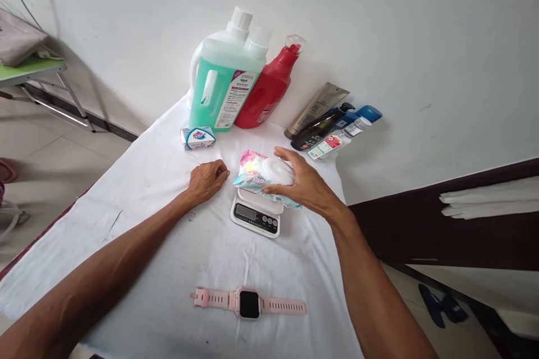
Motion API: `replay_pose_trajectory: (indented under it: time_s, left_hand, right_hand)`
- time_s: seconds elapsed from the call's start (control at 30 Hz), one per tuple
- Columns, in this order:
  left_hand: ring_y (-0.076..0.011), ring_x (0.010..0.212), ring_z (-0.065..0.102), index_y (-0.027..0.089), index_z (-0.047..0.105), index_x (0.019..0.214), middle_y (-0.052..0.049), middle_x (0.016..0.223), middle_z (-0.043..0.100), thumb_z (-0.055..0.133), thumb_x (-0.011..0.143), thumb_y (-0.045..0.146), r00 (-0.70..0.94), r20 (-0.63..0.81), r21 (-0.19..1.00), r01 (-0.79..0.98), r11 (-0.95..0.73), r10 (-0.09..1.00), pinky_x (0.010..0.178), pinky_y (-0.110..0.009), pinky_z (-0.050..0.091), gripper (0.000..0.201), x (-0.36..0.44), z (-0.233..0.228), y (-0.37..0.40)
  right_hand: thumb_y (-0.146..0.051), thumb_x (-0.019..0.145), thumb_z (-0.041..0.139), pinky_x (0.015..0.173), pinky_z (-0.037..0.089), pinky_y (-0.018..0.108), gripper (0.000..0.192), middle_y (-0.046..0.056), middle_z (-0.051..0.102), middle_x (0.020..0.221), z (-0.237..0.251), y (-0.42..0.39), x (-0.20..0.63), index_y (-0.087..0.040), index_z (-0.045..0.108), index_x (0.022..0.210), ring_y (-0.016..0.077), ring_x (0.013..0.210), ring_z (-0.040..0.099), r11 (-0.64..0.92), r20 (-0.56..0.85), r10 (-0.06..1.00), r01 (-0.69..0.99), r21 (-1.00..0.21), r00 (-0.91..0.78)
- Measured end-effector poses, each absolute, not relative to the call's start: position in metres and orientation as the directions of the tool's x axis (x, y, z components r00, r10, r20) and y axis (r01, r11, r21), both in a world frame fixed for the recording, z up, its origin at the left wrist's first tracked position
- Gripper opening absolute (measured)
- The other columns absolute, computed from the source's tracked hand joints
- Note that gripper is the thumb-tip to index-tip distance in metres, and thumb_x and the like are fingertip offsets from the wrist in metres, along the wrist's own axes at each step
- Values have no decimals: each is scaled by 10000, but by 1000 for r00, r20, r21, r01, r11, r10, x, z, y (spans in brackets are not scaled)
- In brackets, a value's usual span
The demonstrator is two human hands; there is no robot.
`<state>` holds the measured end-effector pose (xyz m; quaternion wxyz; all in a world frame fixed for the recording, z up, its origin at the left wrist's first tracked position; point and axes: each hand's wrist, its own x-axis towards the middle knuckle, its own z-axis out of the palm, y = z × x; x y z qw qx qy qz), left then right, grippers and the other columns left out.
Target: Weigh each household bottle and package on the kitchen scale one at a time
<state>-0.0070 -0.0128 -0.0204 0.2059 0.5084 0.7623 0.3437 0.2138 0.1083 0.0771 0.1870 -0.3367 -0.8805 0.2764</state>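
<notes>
My right hand (305,185) grips a pack of wet wipes (255,168) from its right side, the thumb along the near edge and the fingers over the far one. The pack is pastel-coloured with a white lid. It is over the plate of a small white digital scale (255,216) and hides most of that plate; whether it rests there fully I cannot tell. My left hand (208,180) lies on the white cloth just left of the pack, its fingers curled in and nothing visible in them. The scale's display is too dim to read.
Behind stand a jug of green liquid (227,84), a red bottle (265,90) and a small soap box (197,138). A tube (318,109) and several bottles, one black pump bottle (322,130) among them, lean at the wall. A pink smartwatch (249,303) lies in front.
</notes>
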Motion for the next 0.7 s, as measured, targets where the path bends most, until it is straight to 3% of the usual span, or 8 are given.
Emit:
replay_pose_trajectory:
  time_s: [0.07,0.13,0.23,0.3,0.37,0.7]
  left_hand:
    - [-205,848,697,225,698,946,-17,920,786,581,969,312,-402,32,737,628,250,915,701,-311,389,148,-7,-21,-12]
    - [-203,843,695,228,696,940,-14,916,785,581,966,314,-404,32,743,621,249,914,704,-311,391,146,-7,-21,-12]
    - [-203,840,690,228,692,929,-14,904,779,573,962,318,-402,33,745,620,245,915,705,-312,390,153,-7,-21,-11]
    - [-203,834,686,228,691,923,-15,892,773,569,956,323,-403,37,744,622,244,914,701,-311,385,158,-7,-20,-11]
    - [-201,824,681,229,691,919,-15,880,768,568,949,332,-404,40,744,622,243,914,694,-308,382,163,-7,-20,-11]
    - [-181,765,653,227,688,896,-11,847,756,555,925,358,-405,46,742,626,240,913,686,-300,388,189,-6,-18,-11]
  right_hand:
    - [-746,781,744,1118,449,539,691,107,660,1404,64,108,227,-279,658,1283,331,1348,579,503,285,808,351,-790,-515]
    - [-805,876,557,1022,513,487,639,106,726,1237,43,110,242,-241,689,1143,293,1203,665,364,328,922,175,-915,-205]
    - [-850,805,571,794,566,391,676,86,747,944,2,113,258,-200,684,949,244,893,719,137,138,986,17,-990,97]
    - [-827,771,633,708,550,351,652,69,728,852,-21,113,264,-188,678,896,217,787,702,73,72,987,-3,-997,147]
    - [-796,789,648,678,532,333,623,56,717,819,-37,111,266,-182,677,889,198,743,686,93,95,983,17,-995,155]
    - [-763,929,533,708,520,338,591,52,703,831,-45,108,271,-188,669,907,193,757,662,200,210,977,177,-964,40]
